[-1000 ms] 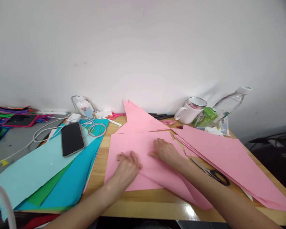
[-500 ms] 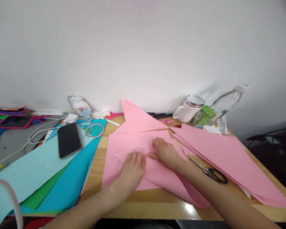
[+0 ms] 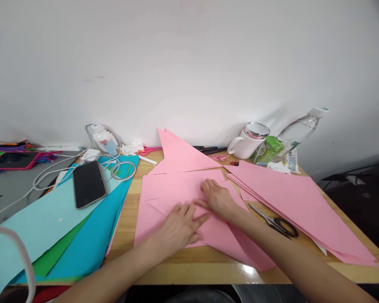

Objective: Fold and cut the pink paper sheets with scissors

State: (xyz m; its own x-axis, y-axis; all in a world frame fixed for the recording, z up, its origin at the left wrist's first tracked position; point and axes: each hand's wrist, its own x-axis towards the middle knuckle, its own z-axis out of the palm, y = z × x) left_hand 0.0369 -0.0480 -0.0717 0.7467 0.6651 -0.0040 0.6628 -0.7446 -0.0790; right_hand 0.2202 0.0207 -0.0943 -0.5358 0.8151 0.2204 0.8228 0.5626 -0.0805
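Note:
A pink paper sheet (image 3: pixel 159 206) is partly folded over on a flat pink sheet (image 3: pixel 164 181) in front of me. My left hand (image 3: pixel 185 225) lies on the folded paper with its fingers spread, pressing it down. Just beside it, my right hand (image 3: pixel 217 197) rests on the same paper, its thumb stretched toward the left fingertips and its other fingers bent. Neither hand lifts anything. The near right part of the folded sheet (image 3: pixel 255 254) curves up under my right forearm. Scissors with black handles (image 3: pixel 276 223) lie right of my right forearm.
Pink folded sheets (image 3: pixel 290 198) lie at right, another folded piece (image 3: pixel 185 153) behind. Along the wall stand a white mug (image 3: pixel 248 142), a green carton (image 3: pixel 270 149) and a leaning water bottle (image 3: pixel 300 130). At left, a phone (image 3: pixel 90 184) sits on coloured paper (image 3: pixel 50 214) beside white cables.
My left hand has opened from closed fingers to a spread hand on the paper. My right hand stays in nearly the same place. The view has shifted slightly.

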